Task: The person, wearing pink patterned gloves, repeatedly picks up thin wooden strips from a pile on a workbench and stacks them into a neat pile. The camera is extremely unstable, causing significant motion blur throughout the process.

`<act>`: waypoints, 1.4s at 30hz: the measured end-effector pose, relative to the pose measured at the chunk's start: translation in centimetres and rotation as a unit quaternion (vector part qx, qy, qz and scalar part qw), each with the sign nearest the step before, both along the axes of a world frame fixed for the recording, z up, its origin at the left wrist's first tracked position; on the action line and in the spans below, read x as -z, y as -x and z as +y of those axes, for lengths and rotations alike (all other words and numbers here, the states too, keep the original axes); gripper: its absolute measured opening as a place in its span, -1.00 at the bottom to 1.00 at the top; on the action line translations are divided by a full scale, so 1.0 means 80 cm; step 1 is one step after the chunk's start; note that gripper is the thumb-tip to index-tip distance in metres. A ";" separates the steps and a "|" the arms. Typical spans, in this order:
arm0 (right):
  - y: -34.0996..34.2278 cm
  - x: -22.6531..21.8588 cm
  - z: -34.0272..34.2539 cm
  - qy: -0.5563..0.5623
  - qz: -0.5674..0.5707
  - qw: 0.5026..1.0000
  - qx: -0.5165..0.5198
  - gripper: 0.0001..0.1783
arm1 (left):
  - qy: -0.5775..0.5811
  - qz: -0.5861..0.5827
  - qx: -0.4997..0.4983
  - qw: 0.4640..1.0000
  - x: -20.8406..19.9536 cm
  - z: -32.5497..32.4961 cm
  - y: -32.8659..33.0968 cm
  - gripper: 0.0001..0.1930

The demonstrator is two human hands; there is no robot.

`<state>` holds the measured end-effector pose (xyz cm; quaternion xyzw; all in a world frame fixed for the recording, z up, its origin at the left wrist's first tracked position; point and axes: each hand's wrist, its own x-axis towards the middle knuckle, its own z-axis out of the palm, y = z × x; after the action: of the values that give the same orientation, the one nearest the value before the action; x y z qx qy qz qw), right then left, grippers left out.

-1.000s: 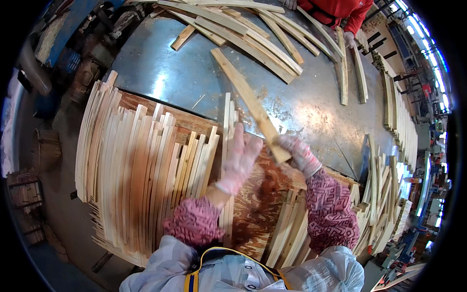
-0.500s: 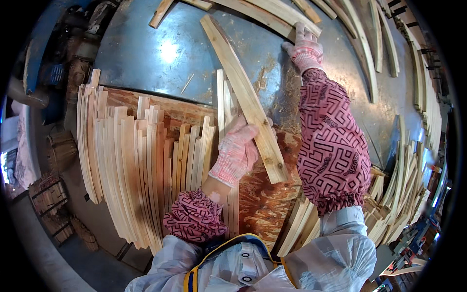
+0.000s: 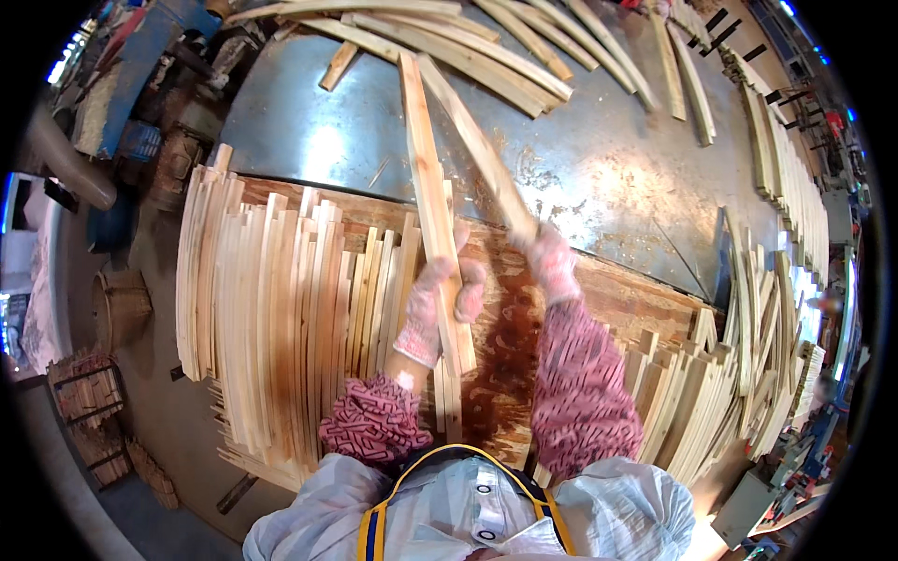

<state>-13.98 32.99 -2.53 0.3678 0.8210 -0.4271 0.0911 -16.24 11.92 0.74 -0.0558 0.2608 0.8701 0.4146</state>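
Observation:
My left hand (image 3: 440, 299), in a pink-and-white knit glove, is closed around the lower part of a long wooden strip (image 3: 426, 178) that points away from me. My right hand (image 3: 547, 262), in a matching glove and blurred by motion, grips the near end of a second wooden strip (image 3: 477, 140). That strip slants up to the left, its far end close to the first one's. Below my left hand, another strip (image 3: 447, 397) lies on the brown stained board (image 3: 510, 346). Pink patterned sleeves cover both forearms.
Many upright-packed wooden strips (image 3: 271, 318) line the left side of the board, and another row (image 3: 678, 393) stands at the right. Loose strips (image 3: 468, 47) lie across the far side of the metal table (image 3: 374, 122). Machinery (image 3: 168, 159) stands at the far left.
My right hand has drawn back from the far strips, bringing one strip toward me. The strip in my left hand has swung more upright and moved left.

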 end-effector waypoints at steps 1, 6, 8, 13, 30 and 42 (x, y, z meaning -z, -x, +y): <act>-0.048 0.041 -0.007 -0.056 0.006 0.998 0.008 -0.36 | 0.095 0.039 0.022 0.994 -0.022 -0.001 -0.020 -0.30; -0.218 0.076 -0.125 0.144 0.032 0.976 0.162 -0.46 | 0.351 0.200 -0.017 0.915 -0.004 -0.048 -0.101 -0.26; -0.263 0.082 -0.154 0.154 0.049 0.975 0.151 -0.50 | 0.385 0.248 -0.003 0.889 0.008 -0.072 -0.131 -0.23; -0.301 0.027 -0.177 0.278 0.052 0.942 0.179 -0.49 | 0.490 0.337 0.033 0.803 0.011 -0.107 -0.190 -0.23; -0.418 -0.022 -0.226 0.555 0.217 0.739 0.315 -0.54 | 0.477 0.202 0.067 0.852 0.032 -0.112 -0.242 -0.32; -0.406 -0.073 -0.223 0.329 0.105 0.924 0.162 -0.27 | 0.546 0.601 0.163 0.560 -0.004 -0.077 -0.234 -0.27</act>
<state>18.48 15.14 3.31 0.3981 0.5682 -0.7184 0.0501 2.49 5.80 1.03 0.3079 0.8795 0.3108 0.1870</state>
